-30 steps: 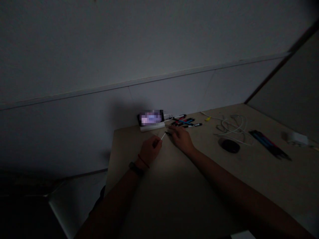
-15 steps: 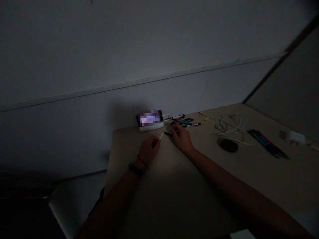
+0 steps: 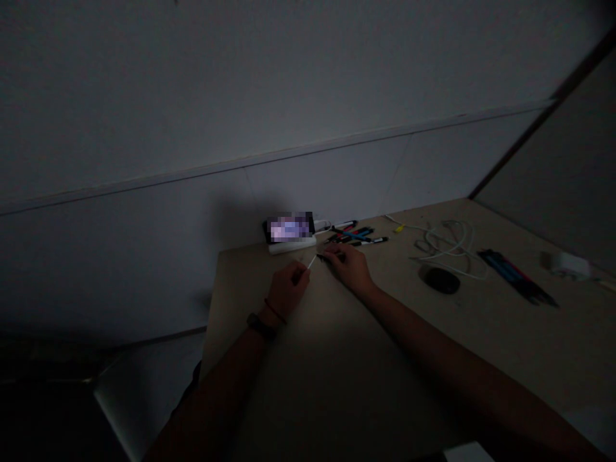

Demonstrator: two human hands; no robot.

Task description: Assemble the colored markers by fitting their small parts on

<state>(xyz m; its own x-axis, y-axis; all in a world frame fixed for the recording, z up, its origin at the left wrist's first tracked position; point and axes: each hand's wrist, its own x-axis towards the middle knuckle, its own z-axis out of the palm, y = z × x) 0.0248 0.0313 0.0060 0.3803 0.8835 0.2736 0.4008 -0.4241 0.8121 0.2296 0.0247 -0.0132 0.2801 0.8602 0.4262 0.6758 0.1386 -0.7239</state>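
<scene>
My left hand [image 3: 289, 283] is closed in a pinch around a slim white pen refill [image 3: 312, 262], which points up and to the right. Opposite it, my right hand [image 3: 347, 262] pinches a small black pen part [image 3: 321, 257]. The refill's far end meets or nearly meets the black part; the dim light hides whether they touch. Just beyond my right hand lie several loose pens [image 3: 353, 235], black, white, blue and red. A phone [image 3: 290, 228] with a lit screen leans on a white block [image 3: 292, 246] behind my left hand.
Right of my hands are a black computer mouse [image 3: 441, 280], a tangled white cable [image 3: 452, 240] and a row of dark pens [image 3: 517, 277]. A white plug-like block [image 3: 570, 265] sits farther right. The desk [image 3: 308, 372] meets a wall [image 3: 327, 186] at the back.
My right hand's fingers have shifted slightly around the black part, closer to its tip near the refill. My left hand stays in place.
</scene>
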